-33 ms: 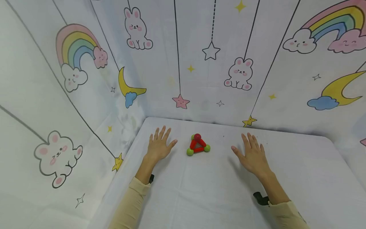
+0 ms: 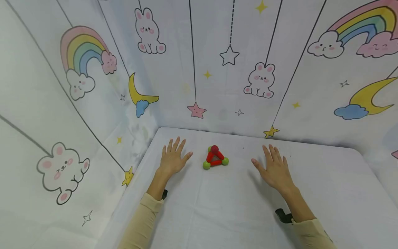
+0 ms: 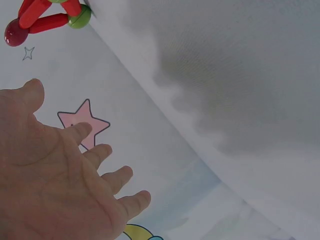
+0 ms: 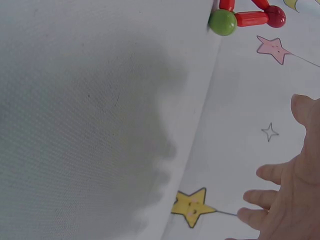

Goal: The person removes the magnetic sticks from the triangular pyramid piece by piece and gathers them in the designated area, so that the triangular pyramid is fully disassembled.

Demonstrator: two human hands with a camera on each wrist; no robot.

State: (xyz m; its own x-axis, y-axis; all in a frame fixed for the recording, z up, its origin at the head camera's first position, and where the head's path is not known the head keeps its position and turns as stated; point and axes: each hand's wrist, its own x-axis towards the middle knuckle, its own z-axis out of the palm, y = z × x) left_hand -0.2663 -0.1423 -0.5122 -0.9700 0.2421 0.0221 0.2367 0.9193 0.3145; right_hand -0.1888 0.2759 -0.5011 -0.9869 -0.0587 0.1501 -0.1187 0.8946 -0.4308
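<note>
A small pyramid of red rods and balls point(image 2: 216, 162) stands on the white table, with green balls at its base and a red ball point(image 2: 214, 149) on top. To its left is my left hand point(image 2: 172, 160), fingers straight and spread, holding nothing. My right hand point(image 2: 275, 171) is farther off on the other side, also with straight fingers and nothing held. Neither hand touches the pyramid. In the left wrist view, part of it, including a red rod point(image 3: 49, 23), shows at the top left. The right wrist view has a green ball point(image 4: 223, 22) at its top edge.
White cloth walls printed with rabbits, stars and rainbows rise behind and to the left of the white table point(image 2: 224, 207). Dark wrist-worn pieces show at the left wrist point(image 2: 164, 194) and the right wrist point(image 2: 283, 216).
</note>
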